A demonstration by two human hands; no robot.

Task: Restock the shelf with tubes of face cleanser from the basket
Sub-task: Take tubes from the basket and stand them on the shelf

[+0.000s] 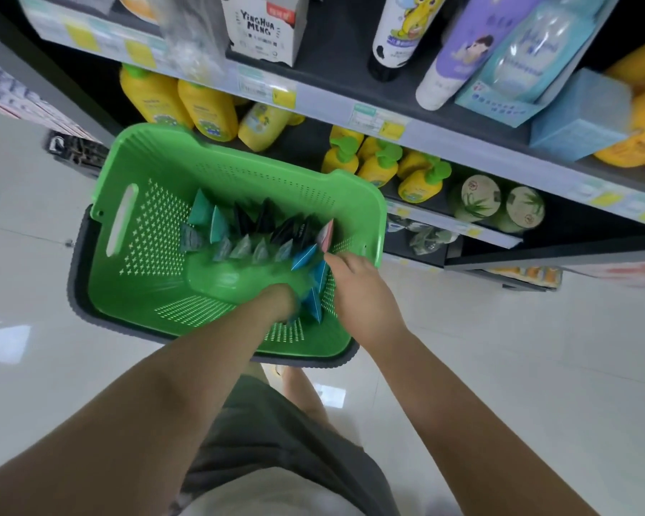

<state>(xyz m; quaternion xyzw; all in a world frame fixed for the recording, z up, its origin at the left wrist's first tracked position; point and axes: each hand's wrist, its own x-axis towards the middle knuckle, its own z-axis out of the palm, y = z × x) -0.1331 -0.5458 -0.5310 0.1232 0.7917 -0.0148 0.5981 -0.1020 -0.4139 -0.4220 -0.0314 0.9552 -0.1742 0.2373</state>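
A green basket [239,173] sits on a dark base in front of the shelf [462,143]. Several face cleanser tubes stand in it in rows: teal [202,210], black [265,217], grey [243,249], blue [304,256] and one pink [326,234]. My left hand [278,299] reaches down into the near right corner beside a blue tube [315,305]. Its fingers are blurred and hidden. My right hand [354,281] is at the basket's right side, fingers curled on a blue tube [320,273] just below the pink one.
Yellow pump bottles [378,167] and yellow lotion bottles [205,106] fill the lower shelf behind the basket, with aloe jars [479,197] to the right. Boxes and tall bottles stand on the upper shelf. White tiled floor [499,348] lies around the basket.
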